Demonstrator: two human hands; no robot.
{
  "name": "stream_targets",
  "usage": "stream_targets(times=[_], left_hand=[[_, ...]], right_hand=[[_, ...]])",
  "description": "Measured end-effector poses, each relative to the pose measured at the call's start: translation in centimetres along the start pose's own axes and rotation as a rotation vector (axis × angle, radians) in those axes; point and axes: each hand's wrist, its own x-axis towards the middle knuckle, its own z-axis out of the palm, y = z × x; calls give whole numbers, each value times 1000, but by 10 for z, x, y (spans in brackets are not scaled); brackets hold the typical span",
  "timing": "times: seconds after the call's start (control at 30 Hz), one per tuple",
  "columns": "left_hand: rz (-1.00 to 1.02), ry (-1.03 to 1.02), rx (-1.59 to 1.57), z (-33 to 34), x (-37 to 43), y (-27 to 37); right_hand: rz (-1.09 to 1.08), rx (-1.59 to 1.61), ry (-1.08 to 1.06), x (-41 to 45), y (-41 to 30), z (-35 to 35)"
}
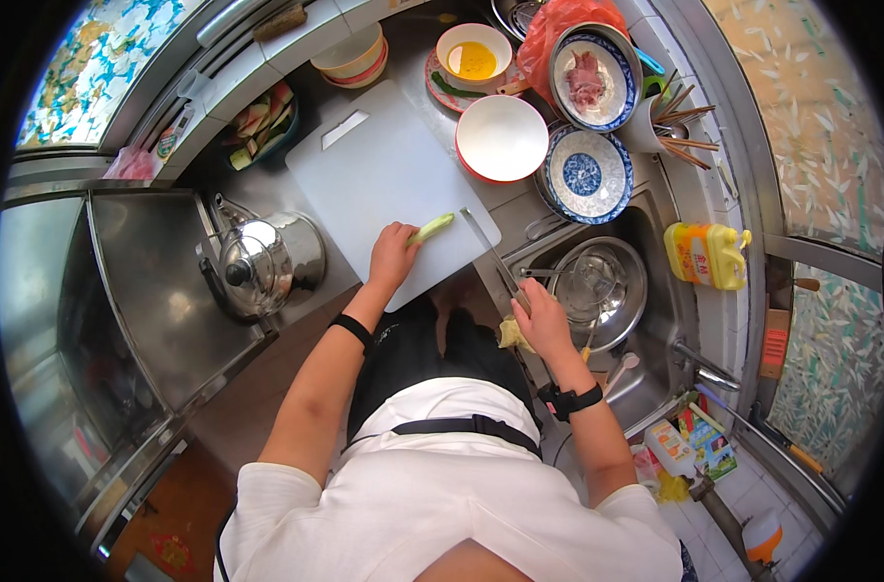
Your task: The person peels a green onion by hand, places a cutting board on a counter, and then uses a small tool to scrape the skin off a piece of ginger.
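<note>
My left hand (pixel 395 252) holds a pale green vegetable piece (pixel 433 227) down on a white plastic cutting board (pixel 384 174). The vegetable looks like a peeled cucumber or a stem; I cannot tell which. In my right hand (pixel 542 320) is the handle of a kitchen knife (pixel 489 244). Its blade tip rests over the board's right edge, apart from the vegetable. Beyond the board stand a white bowl (pixel 502 138) with a red outside and another bowl of yellow liquid, probably beaten egg (pixel 472 60). A green pepper (pixel 453 86) lies on the plate beneath that second bowl.
A steel kettle (pixel 267 254) stands left of the board. Behind it is a bowl of melon rinds (pixel 260 127). To the right are blue-patterned plates (pixel 587 174), sliced raw meat (pixel 585 80), a chopstick holder (pixel 640 129), a sink (pixel 657 371) with a steel basin (pixel 635 305), and a yellow jug (pixel 704 254).
</note>
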Motion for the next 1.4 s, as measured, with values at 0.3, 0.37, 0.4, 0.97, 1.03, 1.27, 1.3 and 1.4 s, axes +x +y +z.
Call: stream_targets(times=[0.3,0.37,0.4,0.97,1.03,1.27,1.3,1.4], left_hand=[[-22,55,-6,3,1,-1],[-27,54,-6,3,0,2],[-32,53,-5,3,-1,3],[9,84,82,-6,-4,-12],[-31,106,81,-16,-1,-8],[252,33,134,0,44,38],[293,-56,142,7,54,44],[233,-131,156,33,72,40]], right_hand=[[-115,-87,-50,32,-10,45],[-112,-115,-46,30,-6,51],[-112,-115,-47,28,-8,52],[-188,-178,-78,85,2,113],[-249,-204,-74,79,1,102],[-244,-47,188,22,-2,36],[-230,-52,202,14,-1,26],[-118,-25,395,-8,7,0]])
